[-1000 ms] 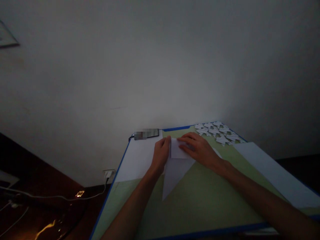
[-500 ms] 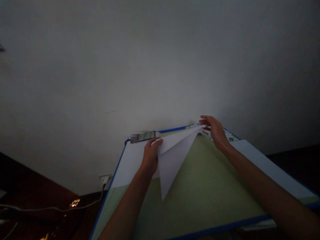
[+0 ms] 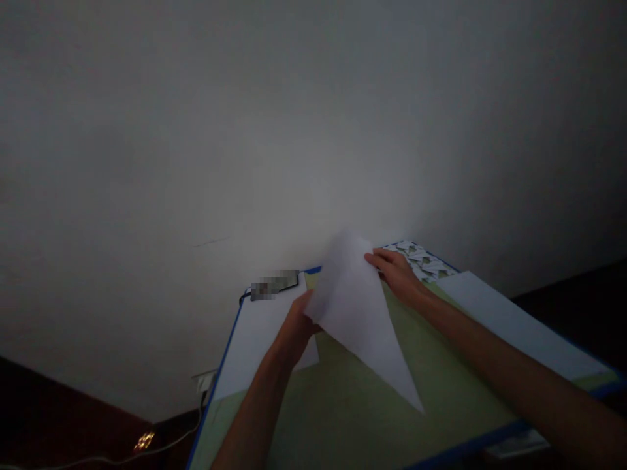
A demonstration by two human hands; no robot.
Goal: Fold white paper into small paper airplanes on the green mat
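Observation:
A white sheet of paper [image 3: 360, 313], folded to a pointed shape, is held up between my two hands above the green tabletop [image 3: 343, 398]. On its left edge my left hand [image 3: 294, 329] is closed, the thumb partly hidden by the paper. My right hand [image 3: 396, 274] pinches the upper right edge between thumb and fingers. One long point of the paper hangs down toward the near right. Behind my right hand, at the far right corner, lie several small folded white paper pieces [image 3: 424, 261].
White paper [image 3: 245, 352] covers the table's left side, with a phone-like device [image 3: 289, 281] at its far end. More white paper [image 3: 519, 323] lies along the right side. The table's blue edge [image 3: 470, 450] runs near me. A plugged-in white cable [image 3: 171, 445] hangs at left; a wall [image 3: 313, 130] stands behind.
My right hand has come away from the small folded pieces and now grips the paper. The paper has been turned, its lower point swinging to the right.

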